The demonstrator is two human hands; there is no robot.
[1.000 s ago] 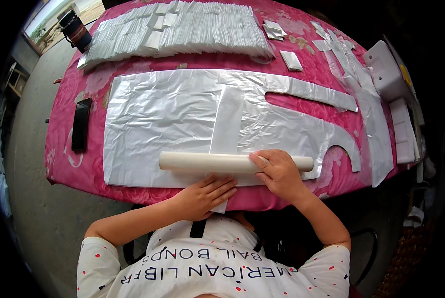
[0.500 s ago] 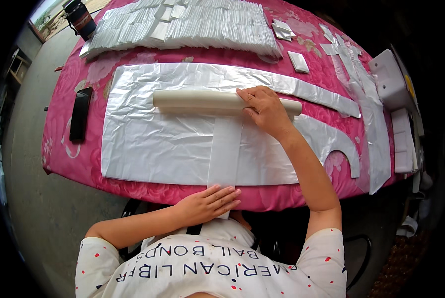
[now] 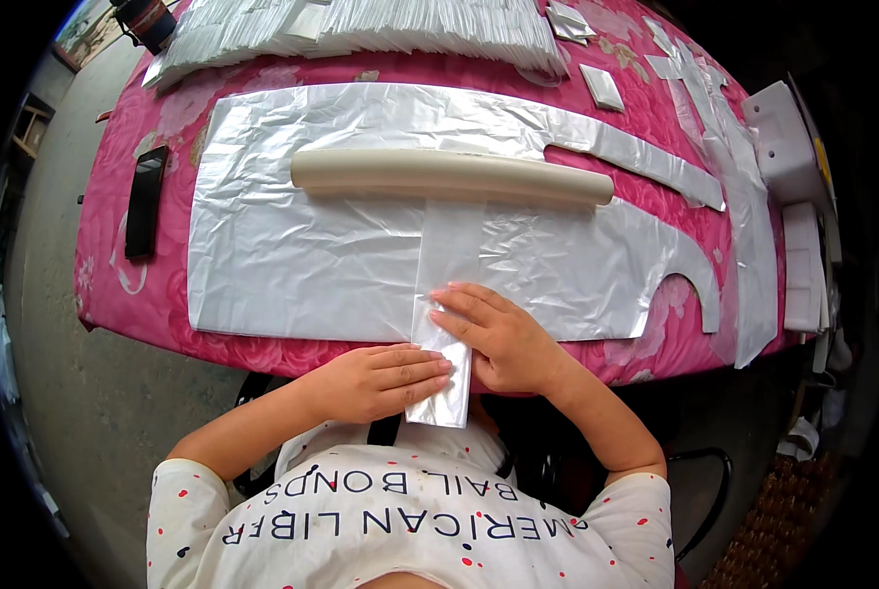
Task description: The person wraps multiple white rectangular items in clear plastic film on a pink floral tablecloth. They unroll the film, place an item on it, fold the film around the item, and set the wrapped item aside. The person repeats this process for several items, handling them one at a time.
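A folded strip of thin silvery-white plastic (image 3: pixel 443 398) runs down the middle of a flat stack of plastic bags (image 3: pixel 263 275) and hangs past the table's near edge. My left hand (image 3: pixel 385 381) lies flat across its lower part, fingers stretched out and together. Just above and to the right, my right hand (image 3: pixel 493 334) rests on the same strip, its fingers reaching left over it; its palm side is hidden. Beyond both hands, a pale cream tube (image 3: pixel 449 177) lies crosswise on the bags and over the strip's far end.
A long pile of folded plastic (image 3: pixel 361 39) fills the far side. A black phone (image 3: pixel 146 203) lies at left, a dark flask (image 3: pixel 145 22) at far left. Small folded packets (image 3: pixel 602 87), loose plastic pieces (image 3: pixel 744 245) and white boxes (image 3: pixel 791 142) are toward the right on the pink floral tablecloth (image 3: pixel 233 353).
My right hand has let go of the tube and come back toward me onto the strip. My left hand has moved slightly left and down. The strip's near end now shows more.
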